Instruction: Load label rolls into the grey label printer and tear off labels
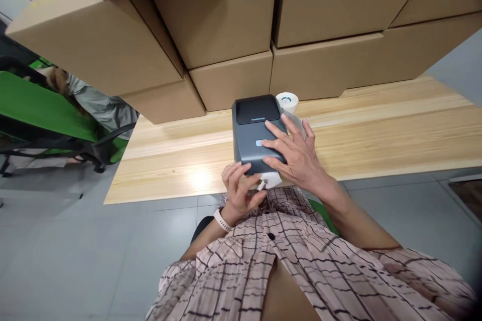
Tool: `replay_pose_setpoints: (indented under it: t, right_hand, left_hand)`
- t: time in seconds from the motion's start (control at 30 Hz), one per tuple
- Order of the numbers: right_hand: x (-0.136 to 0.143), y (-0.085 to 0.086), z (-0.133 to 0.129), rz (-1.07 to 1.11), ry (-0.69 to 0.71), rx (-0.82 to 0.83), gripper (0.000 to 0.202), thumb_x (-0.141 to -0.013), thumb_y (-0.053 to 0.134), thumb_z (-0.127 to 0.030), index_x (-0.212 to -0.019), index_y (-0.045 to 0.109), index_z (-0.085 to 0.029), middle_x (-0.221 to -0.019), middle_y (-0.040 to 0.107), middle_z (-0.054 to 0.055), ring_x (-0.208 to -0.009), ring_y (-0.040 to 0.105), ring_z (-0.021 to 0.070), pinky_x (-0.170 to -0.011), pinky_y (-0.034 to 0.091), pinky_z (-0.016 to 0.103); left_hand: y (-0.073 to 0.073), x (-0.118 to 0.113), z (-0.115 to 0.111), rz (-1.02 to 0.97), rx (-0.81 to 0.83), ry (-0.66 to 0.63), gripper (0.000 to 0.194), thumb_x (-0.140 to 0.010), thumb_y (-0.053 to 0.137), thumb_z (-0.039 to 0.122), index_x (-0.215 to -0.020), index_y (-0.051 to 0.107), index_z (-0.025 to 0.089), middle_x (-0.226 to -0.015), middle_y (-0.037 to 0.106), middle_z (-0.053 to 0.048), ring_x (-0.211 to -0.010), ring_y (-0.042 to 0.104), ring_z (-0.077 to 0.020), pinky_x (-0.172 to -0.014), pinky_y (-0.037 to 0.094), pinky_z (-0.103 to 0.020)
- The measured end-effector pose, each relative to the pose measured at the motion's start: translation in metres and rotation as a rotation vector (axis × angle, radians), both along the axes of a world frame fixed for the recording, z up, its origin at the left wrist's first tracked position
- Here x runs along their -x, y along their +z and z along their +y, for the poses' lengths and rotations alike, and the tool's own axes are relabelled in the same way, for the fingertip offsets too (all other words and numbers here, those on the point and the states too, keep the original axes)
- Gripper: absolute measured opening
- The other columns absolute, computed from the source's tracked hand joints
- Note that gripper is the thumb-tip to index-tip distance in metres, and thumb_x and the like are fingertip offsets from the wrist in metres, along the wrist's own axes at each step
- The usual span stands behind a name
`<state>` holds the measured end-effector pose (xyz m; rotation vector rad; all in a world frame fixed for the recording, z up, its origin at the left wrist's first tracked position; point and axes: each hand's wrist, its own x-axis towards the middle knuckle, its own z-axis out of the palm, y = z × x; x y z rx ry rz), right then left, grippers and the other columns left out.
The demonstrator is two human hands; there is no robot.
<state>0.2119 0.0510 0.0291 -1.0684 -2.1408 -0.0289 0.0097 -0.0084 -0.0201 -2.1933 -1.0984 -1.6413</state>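
Note:
A dark grey label printer with a black window stands at the front of the wooden table. My right hand lies spread over its top, the fingertips around the light blue button. At the printer's front lower edge is my left hand, its fingertips against the casing and its thumb and forefinger at a white paper strip that comes out there. The fingers of this hand partly hide the strip. Right behind the printer stands a white paper roll.
Large cardboard boxes are stacked along the table's back, close behind the printer. To the left, a person in a grey garment sits on a green chair. The table's front edge is close to my body.

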Motion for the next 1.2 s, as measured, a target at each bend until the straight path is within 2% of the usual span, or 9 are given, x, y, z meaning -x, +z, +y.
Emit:
replay_pose_setpoints:
  t: [0.13,0.23,0.33,0.53,0.77,0.9,0.97,1.07,1.2]
  right_hand:
    - [-0.008,0.009,-0.005,0.111,0.082,0.097,0.052,-0.106,0.05,-0.067,-0.144,0.06,-0.033,-0.179,0.038,0.007,-0.167,0.033,0.0357,-0.133,0.026,0.07]
    - [-0.017,0.026,-0.007,0.178,0.176,0.105,0.068,-0.105,0.047,-0.073,-0.163,0.041,-0.038,-0.184,0.025,0.005,-0.169,0.027,0.0363,-0.133,0.03,0.068]
    - [-0.019,0.05,0.006,0.167,0.237,0.054,0.074,-0.104,0.042,-0.078,-0.167,0.034,-0.041,-0.185,0.022,0.003,-0.168,0.027,0.0397,-0.132,0.032,0.07]
    - [-0.002,0.104,0.077,0.233,0.187,-0.071,0.083,-0.103,0.032,-0.083,-0.164,0.041,-0.029,-0.18,0.033,0.01,-0.168,0.029,0.0344,-0.136,0.03,0.06]
    - [0.013,0.146,0.159,0.292,0.076,-0.058,0.056,-0.116,0.043,-0.049,-0.156,0.047,-0.011,-0.164,0.056,0.012,-0.15,0.054,0.0228,-0.123,0.046,0.036]
    - [0.014,0.138,0.153,0.246,0.021,-0.239,0.052,-0.114,0.049,-0.044,-0.157,0.047,-0.015,-0.17,0.048,0.012,-0.161,0.041,0.0292,-0.133,0.032,0.047]
    - [0.012,0.122,0.136,0.195,0.077,-0.247,0.038,-0.111,0.048,-0.038,-0.142,0.061,-0.021,-0.157,0.062,0.01,-0.152,0.052,0.0315,-0.129,0.037,0.053]
    - [0.009,0.094,0.111,-0.071,0.256,0.112,0.025,-0.104,0.047,-0.028,-0.116,0.069,-0.024,-0.115,0.079,0.008,-0.109,0.074,0.0294,-0.097,0.057,0.048]
    - [0.007,0.071,0.101,-0.418,0.401,0.474,0.027,-0.093,0.049,-0.019,-0.116,0.064,-0.024,-0.105,0.079,0.007,-0.088,0.073,0.0265,-0.075,0.051,0.039]
  left_hand:
    - [0.006,0.015,0.012,-0.298,0.05,0.037,0.039,-0.11,0.042,0.037,-0.141,0.065,0.028,-0.134,0.069,-0.01,-0.13,0.063,-0.0278,-0.113,0.051,-0.051]
    - [0.016,0.028,0.031,-0.501,0.189,0.084,0.03,-0.109,0.05,0.032,-0.13,0.07,0.026,-0.126,0.073,-0.008,-0.124,0.067,-0.0249,-0.108,0.055,-0.048]
    - [0.027,0.042,0.058,-0.676,0.454,-0.009,0.02,-0.103,0.064,0.032,-0.12,0.072,0.025,-0.12,0.075,-0.007,-0.114,0.071,-0.0216,-0.102,0.058,-0.042]
    - [0.031,0.053,0.114,-0.658,0.868,-0.284,0.053,-0.09,0.079,0.043,-0.139,0.064,0.029,-0.153,0.063,-0.012,-0.142,0.06,-0.0303,-0.116,0.053,-0.05]
    - [0.021,0.035,0.126,-0.605,1.043,-0.47,0.101,-0.076,0.091,0.053,-0.162,0.044,0.028,-0.173,0.045,-0.015,-0.158,0.047,-0.0373,-0.126,0.045,-0.057]
    - [0.019,0.036,0.125,-0.603,1.042,-0.44,0.1,-0.078,0.089,0.052,-0.163,0.043,0.028,-0.174,0.043,-0.016,-0.16,0.044,-0.0379,-0.126,0.045,-0.059]
    - [0.019,0.038,0.127,-0.59,1.044,-0.44,0.097,-0.08,0.087,0.052,-0.163,0.043,0.029,-0.174,0.043,-0.015,-0.16,0.044,-0.0372,-0.124,0.047,-0.058]
    - [0.023,0.04,0.134,-0.549,1.07,-0.444,0.102,-0.077,0.087,0.048,-0.165,0.04,0.027,-0.17,0.048,-0.017,-0.152,0.053,-0.0379,-0.114,0.056,-0.056]
    - [0.032,0.042,0.144,-0.463,1.101,-0.421,0.111,-0.071,0.088,0.039,-0.168,0.036,0.019,-0.155,0.062,-0.02,-0.136,0.064,-0.0389,-0.105,0.061,-0.055]
